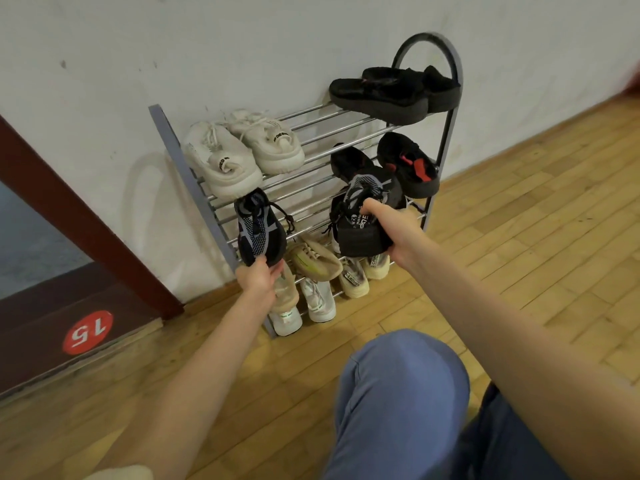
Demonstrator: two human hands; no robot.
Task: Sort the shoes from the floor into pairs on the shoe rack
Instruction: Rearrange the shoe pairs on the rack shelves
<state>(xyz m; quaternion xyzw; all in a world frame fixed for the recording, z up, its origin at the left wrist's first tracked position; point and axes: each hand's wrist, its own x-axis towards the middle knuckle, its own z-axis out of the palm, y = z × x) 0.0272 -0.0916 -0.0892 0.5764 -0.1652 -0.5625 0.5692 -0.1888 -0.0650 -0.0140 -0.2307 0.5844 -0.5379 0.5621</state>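
Each grip holds one black knit sneaker by the heel: left hand (258, 277) on the left sneaker (258, 230), right hand (398, 233) on the right sneaker (363, 220), both at the shoe rack (346, 133). They look light and floppy, so I'd say the stiffer heel is the spot to grab.

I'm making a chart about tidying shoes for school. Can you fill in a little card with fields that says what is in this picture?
place: wooden floor beside a white wall
rack: metal shoe rack with bar shelves
top shelf: black fuzzy slippers
second shelf, left: white sneakers
second shelf, right: black shoes with red straps
bottom shelf: beige shoes, white sneakers with green, cream shoes
left hand: grip on heel of a black and grey sneaker
right hand: grip on the matching sneaker
other: red sticker "15"
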